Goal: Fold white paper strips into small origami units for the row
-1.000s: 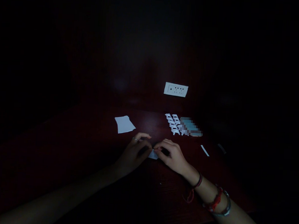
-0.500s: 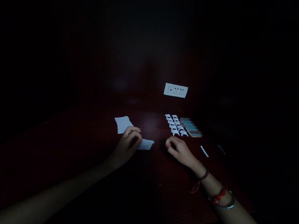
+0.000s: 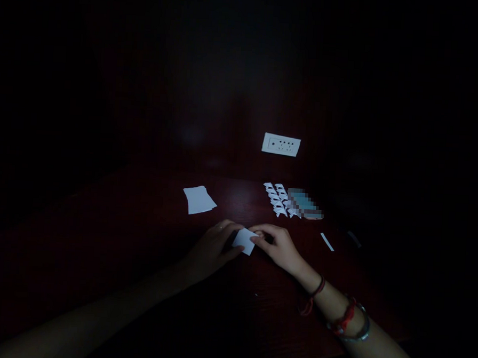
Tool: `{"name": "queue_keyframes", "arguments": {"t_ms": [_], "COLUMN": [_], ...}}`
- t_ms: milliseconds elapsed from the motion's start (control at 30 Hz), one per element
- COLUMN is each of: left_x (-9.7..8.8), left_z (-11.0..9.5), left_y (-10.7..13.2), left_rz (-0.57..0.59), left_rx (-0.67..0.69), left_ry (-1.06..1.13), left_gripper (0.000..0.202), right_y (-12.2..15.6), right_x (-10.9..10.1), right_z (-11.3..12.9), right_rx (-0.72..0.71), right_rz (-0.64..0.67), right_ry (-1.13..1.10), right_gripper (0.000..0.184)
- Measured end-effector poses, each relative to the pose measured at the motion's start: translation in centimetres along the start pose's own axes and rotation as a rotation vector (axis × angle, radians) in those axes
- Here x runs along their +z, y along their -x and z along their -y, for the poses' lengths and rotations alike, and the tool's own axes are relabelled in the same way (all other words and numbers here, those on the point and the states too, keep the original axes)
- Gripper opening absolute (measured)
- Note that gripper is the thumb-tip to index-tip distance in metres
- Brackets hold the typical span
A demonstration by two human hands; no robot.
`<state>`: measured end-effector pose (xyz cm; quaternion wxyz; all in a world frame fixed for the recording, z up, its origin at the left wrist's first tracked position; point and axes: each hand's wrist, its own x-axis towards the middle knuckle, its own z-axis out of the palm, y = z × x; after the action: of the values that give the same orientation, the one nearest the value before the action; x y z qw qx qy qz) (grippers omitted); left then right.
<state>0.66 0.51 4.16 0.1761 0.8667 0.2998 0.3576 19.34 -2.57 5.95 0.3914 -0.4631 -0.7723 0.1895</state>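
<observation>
Between my two hands is a small white sheet of paper [image 3: 244, 242], turned at an angle above the dark red table. My left hand [image 3: 215, 247] grips its left side, thumb on the near face. On the other side, my right hand [image 3: 277, 245] pinches the right edge between thumb and fingers. A stack of white paper sheets [image 3: 199, 200] lies beyond my left hand. Past my right hand, several small folded white paper pieces [image 3: 276, 199] lie in two rows.
A phone [image 3: 305, 205], its screen blurred out, lies right of the folded pieces. Nearer is a thin white strip [image 3: 327, 242], with a dim strip [image 3: 354, 239] further right. A white power socket [image 3: 281, 144] is on the wall behind. The surroundings are very dark.
My left hand has brought the sheet rightward and turned it. My right hand, earlier apart from it with fingers curled, now holds its right edge.
</observation>
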Motion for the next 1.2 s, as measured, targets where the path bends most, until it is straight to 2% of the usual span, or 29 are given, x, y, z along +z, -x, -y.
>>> {"name": "queue_keyframes", "arguments": {"t_ms": [133, 367, 467, 567, 700, 800, 1000, 1200], "left_x": [0.1, -0.4, -0.7, -0.7, -0.3, 0.0, 0.0, 0.4], "left_z": [0.6, 0.7, 0.4, 0.1, -0.1, -0.1, 0.0, 0.5], "left_y": [0.1, 0.1, -0.2, -0.4, -0.6, -0.6, -0.8, -0.4], "left_rz": [0.017, 0.044, 0.039, 0.034, 0.036, 0.029, 0.056, 0.029], "left_rx": [-0.061, -0.098, -0.161, -0.182, -0.216, -0.245, -0.281, -0.293], "left_ry": [0.028, 0.080, 0.139, 0.184, 0.230, 0.292, 0.372, 0.289], "left_gripper": [0.033, 0.024, 0.025, 0.024, 0.024, 0.024, 0.027, 0.030], "right_y": [0.1, 0.2, 0.2, 0.2, 0.2, 0.2, 0.1, 0.1], "right_x": [0.0, 0.1, -0.1, -0.3, -0.4, -0.3, 0.0, 0.3], "right_z": [-0.4, -1.0, -0.8, -0.4, 0.1, 0.3, 0.2, -0.5], "right_rx": [0.025, 0.024, 0.003, -0.066, -0.178, -0.228, -0.242, -0.176], "right_rz": [0.051, 0.053, 0.036, 0.046, 0.071, 0.103, 0.136, 0.161], "right_ry": [-0.096, -0.131, -0.035, 0.164, 0.436, 0.547, 0.577, 0.470], "right_gripper": [0.023, 0.031, 0.029, 0.022, 0.029, 0.033, 0.031, 0.021]}}
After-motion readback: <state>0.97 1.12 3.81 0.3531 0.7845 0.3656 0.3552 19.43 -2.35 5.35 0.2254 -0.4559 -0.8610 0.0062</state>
